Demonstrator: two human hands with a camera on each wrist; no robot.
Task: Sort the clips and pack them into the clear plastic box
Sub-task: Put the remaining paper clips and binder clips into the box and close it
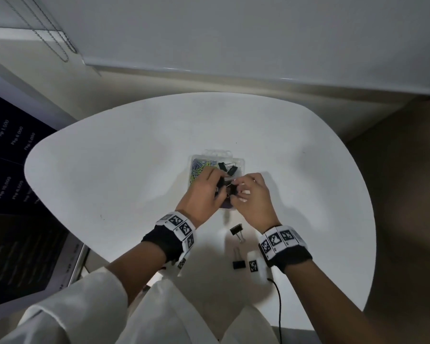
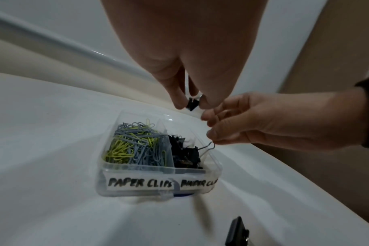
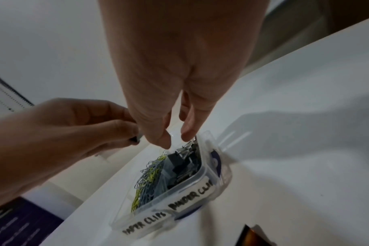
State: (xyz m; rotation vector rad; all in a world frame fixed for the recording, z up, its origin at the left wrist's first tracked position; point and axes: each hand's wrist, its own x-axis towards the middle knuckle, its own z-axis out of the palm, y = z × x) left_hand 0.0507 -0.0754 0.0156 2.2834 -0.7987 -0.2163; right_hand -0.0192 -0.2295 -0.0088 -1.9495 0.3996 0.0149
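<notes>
Found the box (image 1: 242, 165) (image 2: 107, 166) (image 3: 202, 174) open near the middle of the white surface (image 1: 109, 170), split into two compartments. Saw blue, grey and yellow paper clips (image 1: 197, 167) (image 2: 135, 146) (image 3: 147, 173) heaped in the left compartment, above a handwritten label (image 2: 140, 182) reading "PAPER CLIPS". Saw black binder clips (image 1: 230, 170) (image 2: 185, 154) (image 3: 183, 159) piled in the right one, above a label that seemed to read "BINDER CLIPS", its last letters cut off. Made out something blue (image 2: 183, 194) under the box's near edge, too hidden to name. Found the left hand (image 1: 201, 194) (image 2: 190, 50) (image 3: 74, 129) just above the box's near side, fingers curled, pinching the black body of a held clip (image 1: 221, 182) (image 2: 192, 104) (image 3: 134, 139) between thumb and fingertips. Found the right hand (image 1: 253, 197) (image 2: 274, 119) (image 3: 179, 66) right against it, fingers bent and narrow, fingertips apparently closed on that clip's thin wire handle; could not be sure of the contact. Counted two loose clips on the surface nearer the body, one (image 1: 236, 230) just below the hands and the other (image 1: 238, 263) closer still, beside a small white block (image 1: 253, 265) bearing a square marker, with a black cable (image 1: 278, 306) trailing from it. Noted marker-printed bands (image 1: 179, 227) on both wrists, white sleeves below, and a dark screen (image 1: 10, 170) with pale text at the left.
</notes>
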